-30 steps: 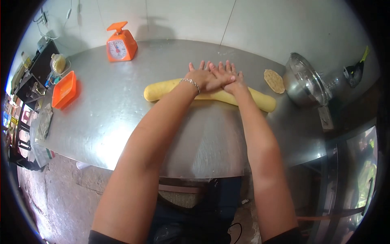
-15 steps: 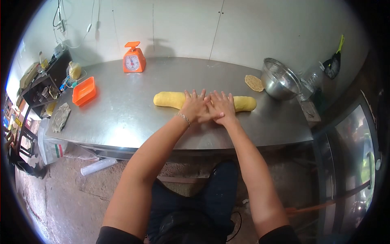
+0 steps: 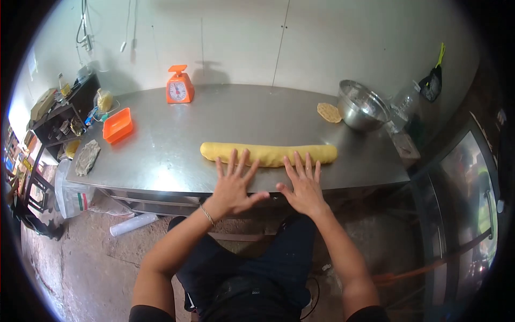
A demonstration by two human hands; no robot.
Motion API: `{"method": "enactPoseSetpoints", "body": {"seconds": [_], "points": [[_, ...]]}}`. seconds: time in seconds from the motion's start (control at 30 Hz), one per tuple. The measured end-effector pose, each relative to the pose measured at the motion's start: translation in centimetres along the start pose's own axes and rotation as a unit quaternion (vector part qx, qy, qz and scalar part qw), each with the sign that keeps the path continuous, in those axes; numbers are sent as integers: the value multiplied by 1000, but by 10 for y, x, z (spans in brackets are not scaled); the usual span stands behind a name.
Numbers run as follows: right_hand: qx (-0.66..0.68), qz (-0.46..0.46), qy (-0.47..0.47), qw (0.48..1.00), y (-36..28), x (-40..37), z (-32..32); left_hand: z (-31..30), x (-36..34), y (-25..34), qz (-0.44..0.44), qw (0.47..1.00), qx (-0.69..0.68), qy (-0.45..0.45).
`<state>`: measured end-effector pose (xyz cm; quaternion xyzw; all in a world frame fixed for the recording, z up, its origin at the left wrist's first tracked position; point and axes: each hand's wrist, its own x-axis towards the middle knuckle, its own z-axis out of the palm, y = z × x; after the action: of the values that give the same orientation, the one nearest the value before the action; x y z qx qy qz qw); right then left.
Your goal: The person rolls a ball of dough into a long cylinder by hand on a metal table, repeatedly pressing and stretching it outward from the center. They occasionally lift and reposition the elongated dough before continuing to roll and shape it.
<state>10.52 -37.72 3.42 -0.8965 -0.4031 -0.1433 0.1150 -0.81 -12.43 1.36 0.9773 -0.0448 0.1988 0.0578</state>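
Note:
A long yellow dough roll lies crosswise near the front of the metal table. My left hand has its fingers spread, with the fingertips at the roll's near side, left of its middle. Fingers also apart, my right hand reaches the near side of the roll right of the middle. Both palms are off the roll, over the table's front edge, and neither hand grips anything. A bracelet circles my left wrist.
An orange scale stands at the back. To the left are an orange tray and a greyish cloth. A metal bowl and a flat round piece sit at the right, near a clear plastic bottle.
My hands have moved apart and back toward my body; they were together on the roll's middle. The roll lies closer to the table's front edge and its middle is uncovered.

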Motion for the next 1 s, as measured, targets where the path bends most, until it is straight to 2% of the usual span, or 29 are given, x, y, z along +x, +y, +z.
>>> {"method": "enactPoseSetpoints", "body": {"seconds": [0.17, 0.23, 0.3, 0.37, 0.4, 0.47, 0.53, 0.7, 1.0], "points": [[-34, 13, 31, 999, 34, 63, 34, 15, 65, -47, -30, 998, 53, 33], [-53, 10, 65, 996, 40, 93, 39, 16, 99, -59, -62, 997, 56, -1], [-53, 36, 46, 997, 48, 129, 43, 17, 135, -70, -100, 993, 47, -39], [-50, 67, 38, 996, 61, 167, 58, 12, 173, -82, -147, 980, -12, -136], [-30, 96, -30, 995, 63, 185, 53, 12, 190, -88, -169, 968, -41, -183], [12, 150, -164, 975, 62, 219, 31, 19, 213, -100, -186, 960, -54, -201], [38, 166, -161, 972, 71, 242, 40, 28, 231, -110, -201, 956, -67, -205], [83, 186, -169, 964, 97, 288, 59, 35, 272, -133, -240, 922, -110, -285], [63, 166, -150, 973, 122, 319, 89, 45, 296, -143, -253, 920, -78, -287]]}}
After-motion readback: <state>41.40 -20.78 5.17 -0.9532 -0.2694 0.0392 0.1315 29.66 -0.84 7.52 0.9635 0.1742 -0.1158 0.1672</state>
